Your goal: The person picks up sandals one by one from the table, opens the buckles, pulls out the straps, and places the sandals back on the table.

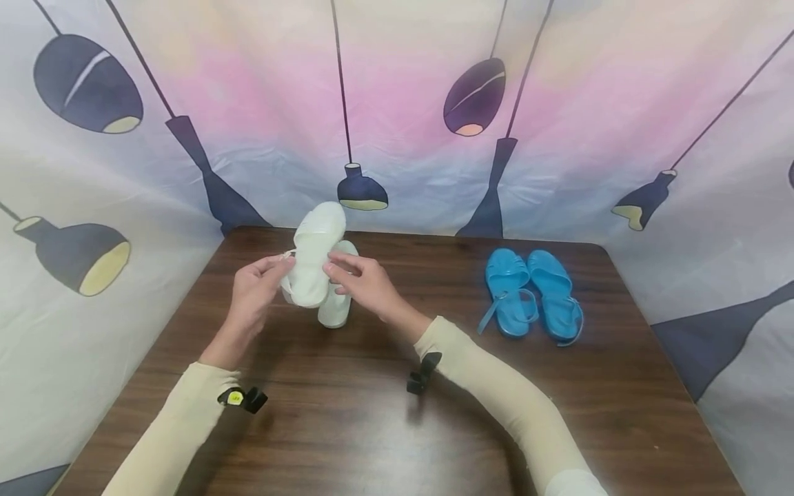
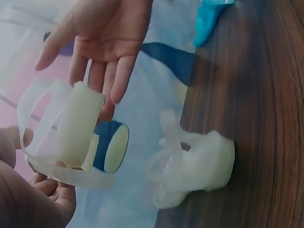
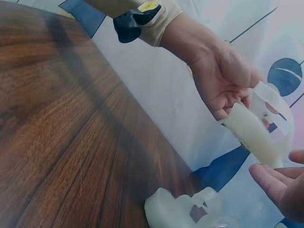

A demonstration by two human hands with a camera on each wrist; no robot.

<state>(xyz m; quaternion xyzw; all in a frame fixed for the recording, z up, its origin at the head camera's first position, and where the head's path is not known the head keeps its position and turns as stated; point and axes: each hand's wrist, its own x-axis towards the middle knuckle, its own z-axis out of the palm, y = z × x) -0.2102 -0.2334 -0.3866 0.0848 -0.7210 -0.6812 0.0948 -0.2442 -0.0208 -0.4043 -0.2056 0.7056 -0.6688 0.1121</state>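
Note:
A white sandal [image 1: 313, 258] is held up above the table, its sole side-on in the left wrist view. My left hand [image 1: 254, 289] grips it by the side and strap, the thumb and fingers curled at its edge. Beside its right edge is my right hand [image 1: 366, 282], with fairly straight fingers at the sandal in the left wrist view [image 2: 107, 52]. A second white sandal [image 1: 335, 313] stands on the table just behind and below, partly hidden by the held one.
A pair of blue sandals [image 1: 511, 303] with loose ankle straps lies side by side on the right of the brown wooden table [image 1: 347, 420]. A fabric backdrop [image 1: 403, 96] printed with hanging lamps rises behind and beside the table.

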